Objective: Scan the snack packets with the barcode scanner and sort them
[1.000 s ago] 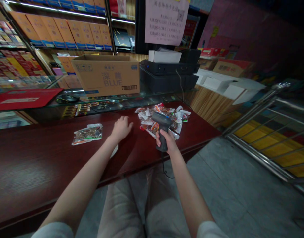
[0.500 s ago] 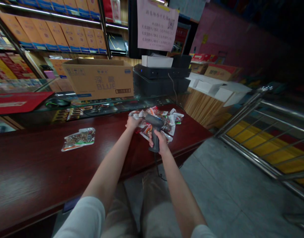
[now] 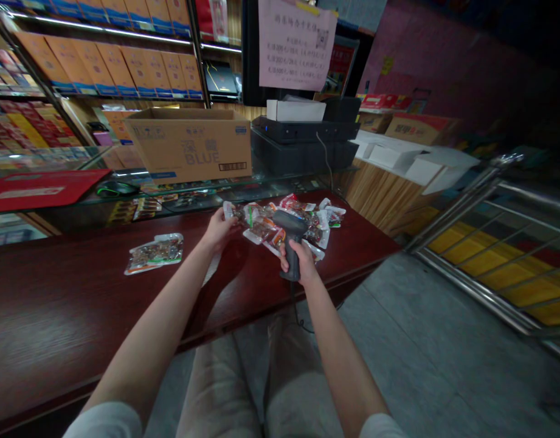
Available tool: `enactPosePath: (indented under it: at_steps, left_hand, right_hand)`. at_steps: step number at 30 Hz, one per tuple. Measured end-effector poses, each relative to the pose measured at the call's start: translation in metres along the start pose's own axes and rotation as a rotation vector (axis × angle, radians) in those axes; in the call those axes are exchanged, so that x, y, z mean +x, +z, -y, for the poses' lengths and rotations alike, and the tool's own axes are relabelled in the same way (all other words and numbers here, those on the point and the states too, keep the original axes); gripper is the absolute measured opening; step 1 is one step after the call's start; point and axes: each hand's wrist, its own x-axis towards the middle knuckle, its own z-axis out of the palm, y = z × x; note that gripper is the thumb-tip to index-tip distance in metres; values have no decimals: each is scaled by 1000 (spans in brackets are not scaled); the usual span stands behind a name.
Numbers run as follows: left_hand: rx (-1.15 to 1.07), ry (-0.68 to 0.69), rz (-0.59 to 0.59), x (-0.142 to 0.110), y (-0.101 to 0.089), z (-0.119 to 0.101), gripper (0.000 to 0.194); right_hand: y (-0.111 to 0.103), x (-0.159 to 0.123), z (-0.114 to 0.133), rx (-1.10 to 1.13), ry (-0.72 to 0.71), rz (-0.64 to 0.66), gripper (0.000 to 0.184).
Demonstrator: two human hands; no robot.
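Shop shelves (image 3: 110, 67) of boxed goods rise behind a glass case (image 3: 225, 193), with a red mat (image 3: 42, 190) and a mouse (image 3: 117, 189) on it at the left and a cardboard box (image 3: 188, 146) just right of them. On the dark red tabletop (image 3: 79, 286), a flat snack packet (image 3: 154, 253) lies just left of the left hand (image 3: 219, 232), whose spread fingers touch the end of a heap of packets (image 3: 316, 222); whether they grip, I cannot tell. The right hand (image 3: 302, 258) closes around the handle of a corded barcode scanner (image 3: 289, 224), its head above the heap.
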Motion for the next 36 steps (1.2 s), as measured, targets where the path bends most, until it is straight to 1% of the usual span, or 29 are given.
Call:
enactPosePath:
  at_steps: [3,5,8,12,14,17,22,30,33,36]
  left_hand:
    - [-73,20,57,-16,-22,-15,44]
    - [-68,39,53,-24,-34,-23,43]
    - [-79,2,17,-32,-48,-28,41]
    - [-153,-43,-24,-38,-65,-24,39]
    - [-173,-44,-18,-39,-73,-21,38]
    - [-107,-28,-15,-38,-82,-14,38]
    - [57,67,-35,-32,-89,-4,39]
    - [363,143,-62,-28,-92,-1,39]
    - [423,155,-58,-29,-92,-3,38]
    - [537,167,-56,-32,-95,-12,41]
  right_hand:
    - [6,-2,2,-5,52,24,38]
    - [14,-3,1,-12,83,50,40]
    - [29,-1,-4,-46,115,111,38]
    - [46,8,-14,-82,167,201,35]
    - [49,15,-17,-83,218,247,38]
    - [50,25,-19,-94,262,284,41]
    - [52,31,-22,-96,297,272,38]
    - [52,30,-26,-134,309,276,33]
    - [52,30,-27,-139,309,279,33]
    - [51,28,-25,-114,281,271,33]
